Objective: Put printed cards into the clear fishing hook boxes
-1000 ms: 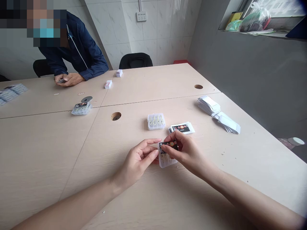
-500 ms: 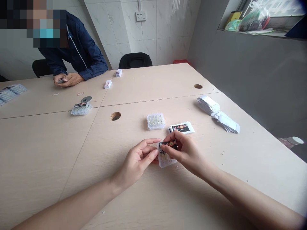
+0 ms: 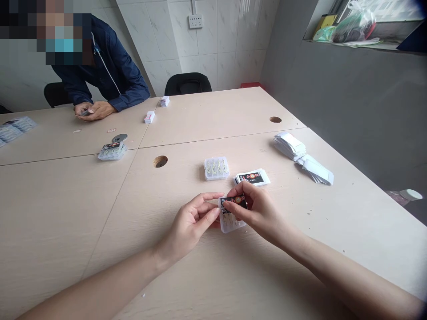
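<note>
Near the middle, a small clear plastic box with metal hook-like pieces inside is held just above or on the table; I cannot tell which. My left hand grips its left edge between thumb and fingers. Across the box's upper part lies a black printed card, pinched by my right hand, whose thumb covers part of it. Beyond my hands sits another clear box showing a row of similar metal pieces. Beside it is a stack of printed cards, partly behind my right fingers.
White card stacks lie to the right. Packed boxes and a metal disc are at left. Cable holes pierce the table. Across it, a person in a dark jacket holds something small.
The view has shifted very slightly. My hands, the box and the card keep the same positions.
</note>
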A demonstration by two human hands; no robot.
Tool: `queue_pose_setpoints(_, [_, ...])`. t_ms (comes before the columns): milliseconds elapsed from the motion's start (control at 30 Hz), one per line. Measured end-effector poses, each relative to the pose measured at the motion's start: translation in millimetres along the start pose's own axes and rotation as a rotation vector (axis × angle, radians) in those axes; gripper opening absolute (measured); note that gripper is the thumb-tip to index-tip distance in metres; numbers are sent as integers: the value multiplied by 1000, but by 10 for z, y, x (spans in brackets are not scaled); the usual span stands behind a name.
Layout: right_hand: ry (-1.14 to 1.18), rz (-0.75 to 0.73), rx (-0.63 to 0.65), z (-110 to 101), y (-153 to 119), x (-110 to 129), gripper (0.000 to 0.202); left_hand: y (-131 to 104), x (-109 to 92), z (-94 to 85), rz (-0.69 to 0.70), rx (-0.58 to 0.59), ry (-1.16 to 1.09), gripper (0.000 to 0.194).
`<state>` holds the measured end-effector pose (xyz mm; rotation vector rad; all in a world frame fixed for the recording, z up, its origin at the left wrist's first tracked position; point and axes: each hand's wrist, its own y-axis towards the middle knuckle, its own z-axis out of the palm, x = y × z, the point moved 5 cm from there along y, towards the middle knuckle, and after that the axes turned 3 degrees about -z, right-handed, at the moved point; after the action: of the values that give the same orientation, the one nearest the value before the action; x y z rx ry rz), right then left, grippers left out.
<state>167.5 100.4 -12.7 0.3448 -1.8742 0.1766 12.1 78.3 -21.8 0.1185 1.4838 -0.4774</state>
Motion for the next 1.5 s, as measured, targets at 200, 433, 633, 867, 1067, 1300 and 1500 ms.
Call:
queue_pose_setpoints(200, [-4,0,1,-3,5,-5,11,5,1,-1,-1,-2,-1,29])
queue_pose_setpoints(433, [7,1,-1,5,1,16,10,-1,-10,-1,0,-18,0,30])
queue_pose_setpoints(633, [3,0,-5,7,6,14,11,0,-19,-3,7,-29,19,30])
queue_pose_setpoints(867, [-7,7,-4,4,4,2,12,1,-26,-3,6,-27,38,30])
queue_pose_setpoints(1067, [-7,0,-8,1,4,11,13,-3,-26,-3,6,-35,39,31])
queue_pose_setpoints(1300, [-4,-8,-13,5,4,4,12,-2,-25,1,1,-28,22,32])
queue_pose_setpoints(1500, [-8,-5,-14,3,6,4,12,2,-18,-6,-1,-28,29,32])
